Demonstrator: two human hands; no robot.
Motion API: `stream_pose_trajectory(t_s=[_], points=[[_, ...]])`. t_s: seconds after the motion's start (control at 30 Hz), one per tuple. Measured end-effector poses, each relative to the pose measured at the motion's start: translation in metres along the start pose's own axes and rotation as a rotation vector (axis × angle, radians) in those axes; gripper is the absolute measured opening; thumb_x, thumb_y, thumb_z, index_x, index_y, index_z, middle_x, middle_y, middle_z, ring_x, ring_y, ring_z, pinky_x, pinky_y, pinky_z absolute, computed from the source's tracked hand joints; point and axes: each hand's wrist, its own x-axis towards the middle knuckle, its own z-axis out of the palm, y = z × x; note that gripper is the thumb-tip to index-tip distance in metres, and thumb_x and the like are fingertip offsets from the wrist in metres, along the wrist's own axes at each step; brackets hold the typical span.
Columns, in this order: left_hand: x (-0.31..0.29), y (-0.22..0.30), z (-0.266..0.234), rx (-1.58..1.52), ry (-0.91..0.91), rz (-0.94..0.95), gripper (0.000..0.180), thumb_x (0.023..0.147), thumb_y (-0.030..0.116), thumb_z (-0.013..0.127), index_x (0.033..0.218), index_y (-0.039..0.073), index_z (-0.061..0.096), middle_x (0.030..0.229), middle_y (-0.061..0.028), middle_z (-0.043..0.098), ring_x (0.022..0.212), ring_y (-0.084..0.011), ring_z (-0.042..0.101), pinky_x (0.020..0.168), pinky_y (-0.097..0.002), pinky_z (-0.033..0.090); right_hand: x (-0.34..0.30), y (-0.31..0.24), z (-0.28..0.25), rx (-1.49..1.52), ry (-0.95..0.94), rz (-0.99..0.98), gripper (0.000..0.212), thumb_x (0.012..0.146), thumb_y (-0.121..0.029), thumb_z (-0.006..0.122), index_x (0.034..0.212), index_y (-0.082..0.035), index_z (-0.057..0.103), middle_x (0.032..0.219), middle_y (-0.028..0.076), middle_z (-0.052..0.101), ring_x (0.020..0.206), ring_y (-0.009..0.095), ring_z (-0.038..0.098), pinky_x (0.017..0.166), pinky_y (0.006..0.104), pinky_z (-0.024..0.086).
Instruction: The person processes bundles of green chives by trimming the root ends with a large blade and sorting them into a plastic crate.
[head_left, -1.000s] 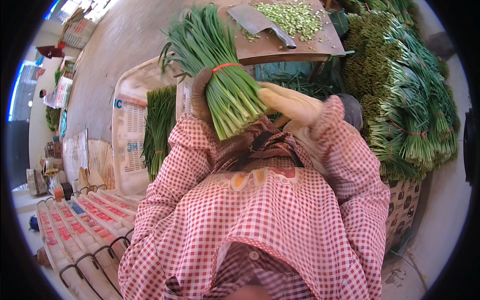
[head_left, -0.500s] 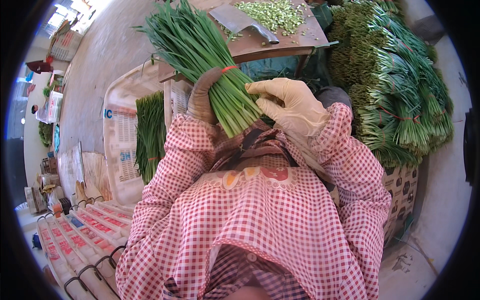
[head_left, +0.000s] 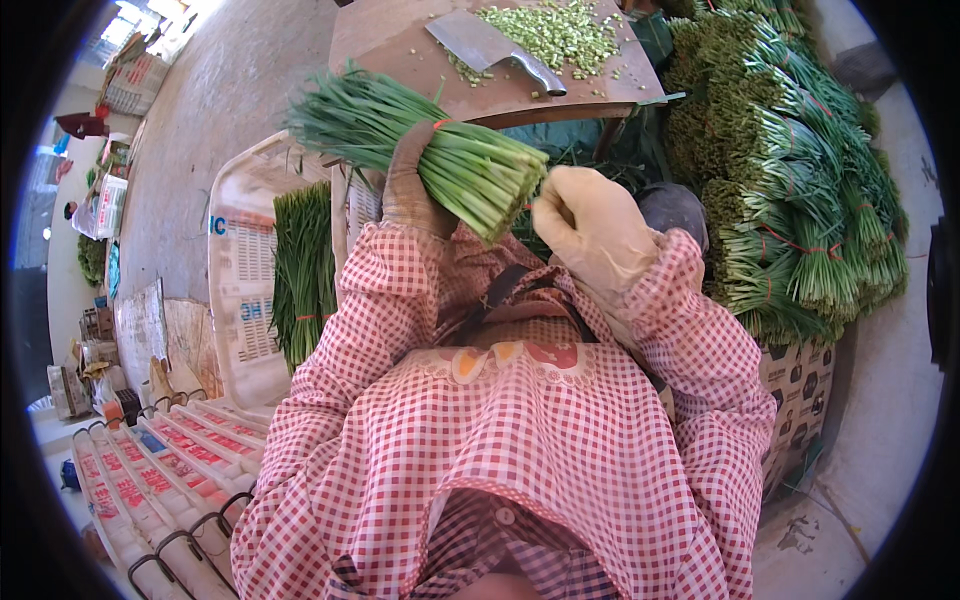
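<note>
A thick bunch of garlic chives (head_left: 470,165), tied with a red band, lies across my left hand (head_left: 408,190), which is closed around it in a dark, soiled glove. The leafy tops point to the upper left, and the pale cut stems face right. Just off those stem ends is my right hand (head_left: 598,225), in a cream glove, with its fingers curled into a pinch. Whatever those fingertips hold, if anything, is too small to make out. A cleaver (head_left: 480,42) rests on the wooden table (head_left: 385,45) beyond, beside chopped stem ends (head_left: 560,32).
At my left, a white plastic crate (head_left: 232,300) holds another banded bunch (head_left: 303,270). Tied bunches of chives (head_left: 790,190) are piled high at my right, above a patterned box (head_left: 800,390). White crates with black wire handles (head_left: 165,465) stand at the lower left.
The bunch has tipped down from steep to nearly level, its stem ends swinging up and right. My right hand has drawn slightly away from the stems, its fingers curling in more.
</note>
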Motion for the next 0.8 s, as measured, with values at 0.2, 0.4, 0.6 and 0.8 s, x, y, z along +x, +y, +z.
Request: stream_pose_trajectory(t_s=[0.2,0.4,0.6,0.8], points=[[0.004,0.000,0.002,0.038,-0.008,0.076,0.032,0.081,0.024,0.073,0.105,0.005,0.063,0.097,-0.0092,0.067,0.087,-0.0250,0.066,0.079,-0.0382,0.056,0.002,-0.010,-0.009,0.065,0.165,-0.045,0.015,0.086,-0.019,0.066,0.086,-0.005,0.063,0.080,0.016,0.060,0.072,0.033,0.061,0.065,0.0396,0.050],[-0.011,-0.002,0.018,0.114,-0.109,0.128,0.035,0.077,0.017,0.078,0.108,0.007,0.064,0.098,-0.0081,0.067,0.087,-0.0214,0.065,0.077,-0.0343,0.057,0.023,0.003,0.014,-0.120,0.029,-0.104,0.019,0.087,-0.022,0.063,0.089,-0.003,0.064,0.080,0.017,0.063,0.078,0.037,0.063,0.068,0.0445,0.050],[-0.010,0.076,0.001,0.528,-0.208,0.106,0.061,0.066,0.010,0.082,0.122,0.004,0.059,0.110,-0.0086,0.067,0.097,-0.0231,0.065,0.089,-0.0375,0.055,0.024,0.006,0.008,0.545,-0.196,0.324,0.028,0.093,-0.026,0.064,0.101,0.001,0.064,0.076,0.005,0.062,0.067,0.011,0.055,0.059,0.0284,0.046],[-0.045,0.130,-0.058,0.714,-0.447,-0.438,0.073,0.064,0.002,0.080,0.132,0.004,0.055,0.121,-0.0095,0.065,0.109,-0.0230,0.063,0.097,-0.0373,0.051,0.026,0.002,0.063,1.027,-0.440,0.529,0.057,0.089,-0.031,0.071,0.131,0.000,0.050,0.104,0.008,0.064,0.088,0.016,0.060,0.073,0.0268,0.048]])
